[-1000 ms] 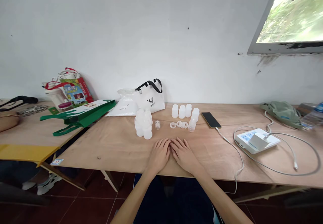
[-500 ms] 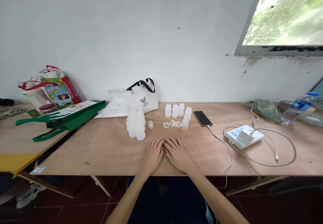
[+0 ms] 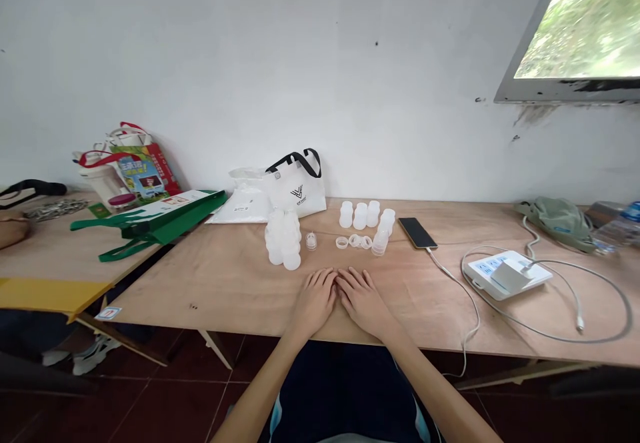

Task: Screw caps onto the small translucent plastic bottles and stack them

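Observation:
Palm down on the wooden table (image 3: 225, 296), my left hand (image 3: 315, 300) lies flat with its fingers stretched forward. My right hand (image 3: 364, 298) rests beside it in the same way, the fingertips of both close together. Neither holds anything. Beyond the left hand stands a cluster of translucent white plastic bottles (image 3: 283, 240), with a small clear plastic part (image 3: 311, 241) to its right. Farther from the right hand are several white plastic containers (image 3: 360, 216), a few white rings (image 3: 355, 240) and a clear cup-like piece (image 3: 379, 243).
A phone (image 3: 418, 233) on a cable lies to the right, before a white power strip (image 3: 505, 274) and a green cloth cap (image 3: 557, 220). At the back are a white tote bag (image 3: 300, 193) and a white plastic packet (image 3: 243, 203). A green bag (image 3: 170, 220) lies left.
The view has turned a little to the left, so things appear shifted right. Both hands stay flat in the same place on the table.

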Tool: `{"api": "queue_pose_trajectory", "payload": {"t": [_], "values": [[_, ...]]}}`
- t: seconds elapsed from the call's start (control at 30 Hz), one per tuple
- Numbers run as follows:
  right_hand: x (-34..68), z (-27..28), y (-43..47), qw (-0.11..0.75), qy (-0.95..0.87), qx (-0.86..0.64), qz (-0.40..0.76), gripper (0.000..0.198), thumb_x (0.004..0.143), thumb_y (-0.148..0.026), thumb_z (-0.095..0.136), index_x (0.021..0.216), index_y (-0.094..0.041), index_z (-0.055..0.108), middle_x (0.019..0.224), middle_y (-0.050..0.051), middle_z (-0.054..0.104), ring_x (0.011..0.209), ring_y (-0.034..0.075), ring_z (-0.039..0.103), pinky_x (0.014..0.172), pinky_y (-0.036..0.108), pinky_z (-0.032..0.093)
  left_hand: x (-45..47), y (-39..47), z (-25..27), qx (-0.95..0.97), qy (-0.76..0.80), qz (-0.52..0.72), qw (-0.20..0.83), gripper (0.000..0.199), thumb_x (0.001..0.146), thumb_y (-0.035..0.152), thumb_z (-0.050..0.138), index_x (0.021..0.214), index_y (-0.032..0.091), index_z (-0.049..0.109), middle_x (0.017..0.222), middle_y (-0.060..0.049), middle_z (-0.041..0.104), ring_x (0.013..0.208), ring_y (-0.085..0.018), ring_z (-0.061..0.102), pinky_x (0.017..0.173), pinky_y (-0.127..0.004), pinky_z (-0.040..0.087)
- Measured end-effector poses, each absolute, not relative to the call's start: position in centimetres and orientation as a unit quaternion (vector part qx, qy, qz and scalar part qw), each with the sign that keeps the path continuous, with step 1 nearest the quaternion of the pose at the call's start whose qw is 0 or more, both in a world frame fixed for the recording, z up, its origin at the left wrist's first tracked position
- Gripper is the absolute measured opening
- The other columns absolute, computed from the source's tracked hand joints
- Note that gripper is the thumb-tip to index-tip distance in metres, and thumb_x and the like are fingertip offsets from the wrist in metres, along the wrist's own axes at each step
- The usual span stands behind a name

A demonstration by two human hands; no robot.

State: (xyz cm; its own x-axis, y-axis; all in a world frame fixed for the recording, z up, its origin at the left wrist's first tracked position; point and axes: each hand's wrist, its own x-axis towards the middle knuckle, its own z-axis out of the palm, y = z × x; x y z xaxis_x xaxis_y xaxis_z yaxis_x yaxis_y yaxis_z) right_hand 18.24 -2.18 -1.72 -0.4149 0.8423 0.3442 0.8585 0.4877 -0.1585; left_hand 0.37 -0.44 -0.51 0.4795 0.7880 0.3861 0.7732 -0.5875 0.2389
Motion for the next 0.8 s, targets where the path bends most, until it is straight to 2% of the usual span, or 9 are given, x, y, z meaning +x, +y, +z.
{"api": "queue_pose_trajectory", "payload": {"t": [0.8], "values": [[18.2,-1.12,-2.37,0.186,-0.84,-0.509,-0.003,0.045,0.104,-0.024,0.036,0.147,-0.022,0.051,0.155,0.008,0.049,0.145,0.031,0.039,0.117,0.06,0.03,0.51,-0.75,0.2,0.857,0.458,0.235,0.03,0.037,0.099,0.016,0.041,0.133,0.02,0.056,0.14,-0.009,0.061,0.131,-0.024,0.054,0.113,-0.046,0.042]]}}
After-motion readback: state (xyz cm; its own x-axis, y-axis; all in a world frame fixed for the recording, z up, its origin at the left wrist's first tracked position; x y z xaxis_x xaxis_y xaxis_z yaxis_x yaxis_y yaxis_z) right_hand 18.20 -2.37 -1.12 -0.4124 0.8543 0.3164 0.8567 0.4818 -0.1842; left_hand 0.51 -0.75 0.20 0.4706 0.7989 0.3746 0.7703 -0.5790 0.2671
